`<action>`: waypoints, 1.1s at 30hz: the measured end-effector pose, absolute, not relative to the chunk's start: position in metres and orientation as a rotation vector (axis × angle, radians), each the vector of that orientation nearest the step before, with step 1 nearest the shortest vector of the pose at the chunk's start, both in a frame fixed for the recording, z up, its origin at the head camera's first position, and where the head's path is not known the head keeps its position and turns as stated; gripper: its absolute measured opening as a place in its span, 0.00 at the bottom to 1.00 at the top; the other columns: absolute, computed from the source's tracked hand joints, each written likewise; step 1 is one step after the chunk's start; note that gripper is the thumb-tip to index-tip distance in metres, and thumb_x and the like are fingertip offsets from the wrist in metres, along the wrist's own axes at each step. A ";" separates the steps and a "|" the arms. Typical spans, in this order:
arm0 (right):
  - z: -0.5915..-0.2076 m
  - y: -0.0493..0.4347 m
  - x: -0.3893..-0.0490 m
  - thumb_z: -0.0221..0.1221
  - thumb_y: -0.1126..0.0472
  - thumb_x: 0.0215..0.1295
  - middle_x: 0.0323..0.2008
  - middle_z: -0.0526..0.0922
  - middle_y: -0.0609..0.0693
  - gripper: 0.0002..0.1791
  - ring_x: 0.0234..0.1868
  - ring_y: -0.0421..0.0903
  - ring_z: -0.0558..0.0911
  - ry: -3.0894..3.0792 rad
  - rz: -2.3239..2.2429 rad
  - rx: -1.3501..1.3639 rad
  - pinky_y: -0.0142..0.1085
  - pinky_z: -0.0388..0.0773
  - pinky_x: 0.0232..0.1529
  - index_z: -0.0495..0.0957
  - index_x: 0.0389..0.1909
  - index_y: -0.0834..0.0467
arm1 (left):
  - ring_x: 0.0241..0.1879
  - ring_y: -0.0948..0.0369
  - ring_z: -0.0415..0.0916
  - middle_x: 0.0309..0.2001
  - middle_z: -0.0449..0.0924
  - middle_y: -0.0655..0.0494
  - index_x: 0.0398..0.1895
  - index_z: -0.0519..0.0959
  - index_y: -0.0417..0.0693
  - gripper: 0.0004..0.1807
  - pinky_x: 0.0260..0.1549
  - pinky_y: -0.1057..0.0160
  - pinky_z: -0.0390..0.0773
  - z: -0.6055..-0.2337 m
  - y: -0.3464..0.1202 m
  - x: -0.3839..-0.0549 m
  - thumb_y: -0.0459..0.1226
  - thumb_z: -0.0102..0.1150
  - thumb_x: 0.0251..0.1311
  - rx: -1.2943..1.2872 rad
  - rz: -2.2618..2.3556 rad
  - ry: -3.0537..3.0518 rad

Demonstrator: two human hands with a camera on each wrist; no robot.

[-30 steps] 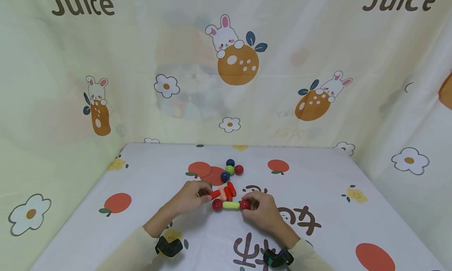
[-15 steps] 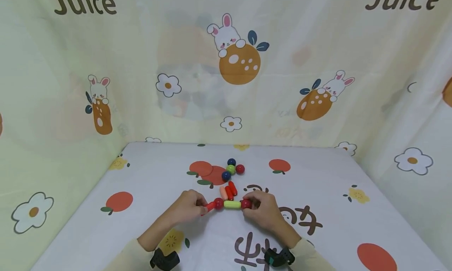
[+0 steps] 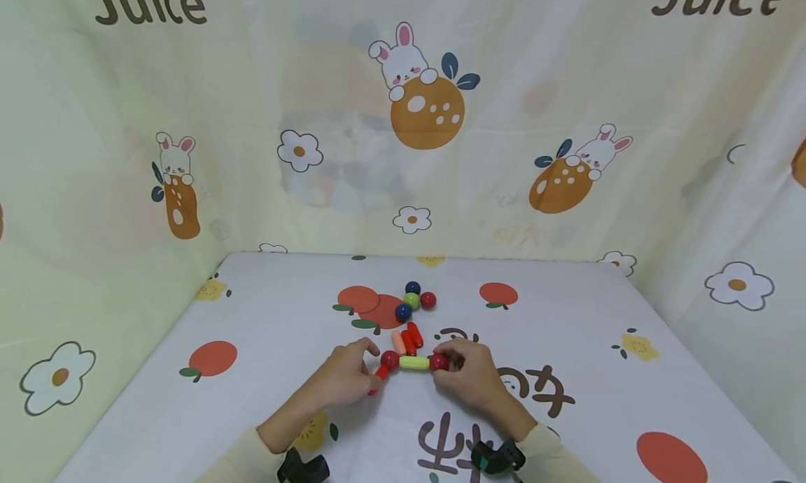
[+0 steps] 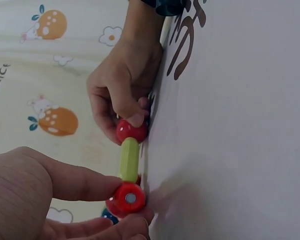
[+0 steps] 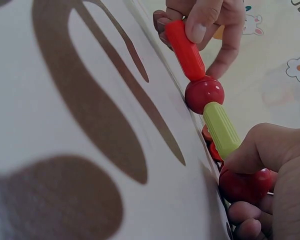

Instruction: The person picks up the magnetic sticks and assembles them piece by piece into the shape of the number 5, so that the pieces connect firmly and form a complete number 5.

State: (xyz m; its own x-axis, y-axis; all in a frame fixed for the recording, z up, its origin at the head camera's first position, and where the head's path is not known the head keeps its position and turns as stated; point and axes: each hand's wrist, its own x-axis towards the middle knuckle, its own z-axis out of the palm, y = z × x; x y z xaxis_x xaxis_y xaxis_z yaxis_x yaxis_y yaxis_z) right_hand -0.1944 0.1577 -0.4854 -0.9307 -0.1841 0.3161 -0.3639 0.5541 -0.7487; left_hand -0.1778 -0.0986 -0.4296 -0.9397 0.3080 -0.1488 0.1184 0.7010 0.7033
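My left hand pinches a red magnetic rod, thumb on one side and fingers on the other. The rod's far end touches a dark red ball. From that ball a yellow-green rod runs across to a second dark red ball, which my right hand holds between thumb and fingers. At the ball the red rod bends toward me, at an angle to the yellow-green one. A round metal disc shows in the red rod's end in the left wrist view.
Just beyond the joined pieces lie a pink rod and two red rods. Farther back sit two dark blue balls, a green ball and a red ball. A printed cloth covers the table; a curtain stands behind.
My left hand has brought the red rod from beside the pink rod to the left ball, then swung its outer end toward me. The right hand stays on its ball.
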 end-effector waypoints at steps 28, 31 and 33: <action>-0.488 0.157 -0.195 0.70 0.69 0.52 0.32 0.80 0.42 0.15 0.31 0.44 0.76 -2.589 1.349 0.493 0.31 0.76 0.32 0.87 0.43 0.55 | 0.22 0.58 0.77 0.27 0.81 0.53 0.54 0.78 0.48 0.16 0.25 0.61 0.79 -0.447 -0.101 -0.199 0.40 0.66 0.65 0.368 1.280 2.514; -0.487 0.157 -0.196 0.70 0.68 0.53 0.32 0.81 0.42 0.15 0.32 0.44 0.75 -2.597 1.340 0.478 0.31 0.77 0.32 0.87 0.43 0.55 | 0.25 0.57 0.79 0.34 0.80 0.53 0.52 0.81 0.49 0.15 0.27 0.61 0.81 -0.450 -0.102 -0.207 0.40 0.68 0.63 0.439 1.305 2.535; -0.486 0.157 -0.196 0.70 0.68 0.53 0.32 0.81 0.42 0.15 0.32 0.44 0.75 -2.602 1.339 0.474 0.31 0.77 0.33 0.87 0.43 0.55 | 0.28 0.57 0.80 0.38 0.80 0.53 0.50 0.82 0.48 0.14 0.27 0.60 0.82 -0.452 -0.103 -0.211 0.38 0.69 0.62 0.494 1.337 2.522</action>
State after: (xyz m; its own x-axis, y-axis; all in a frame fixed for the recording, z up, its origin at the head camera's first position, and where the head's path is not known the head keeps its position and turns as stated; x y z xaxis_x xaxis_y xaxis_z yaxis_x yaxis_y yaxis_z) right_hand -0.1960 0.1574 -0.4863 -0.9336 -0.1988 0.2980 -0.3581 0.5442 -0.7587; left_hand -0.2112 -0.1032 -0.4523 -0.9130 0.4042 -0.0558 0.1807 0.5231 0.8329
